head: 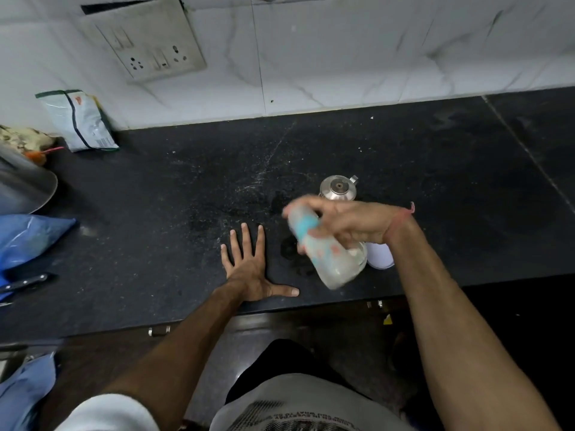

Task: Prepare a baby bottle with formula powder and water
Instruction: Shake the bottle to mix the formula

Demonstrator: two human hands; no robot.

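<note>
Baby bottle (326,253) (blurred, tilted): gripped in right hand (348,223). Left hand (252,269): spread flat on desk (155,197). Steel pot (338,188) behind.

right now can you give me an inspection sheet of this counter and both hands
surface: black speckled stone counter, dusted with white specks and some wet-looking patches.
job's things: clear baby bottle with blue and pink print, motion-blurred and tilted; small lidded steel jug behind it; white round container partly hidden by the wrist.
clutter: silver-green foil pouch against the wall, blue plastic bag, black-handled knife, steel vessel at far left.
grippers: right hand gripping the bottle; left hand flat on the counter, fingers spread, empty.
cables: nothing seen.
surroundings: white marble-look wall tiles, switch-and-socket plate.
</note>
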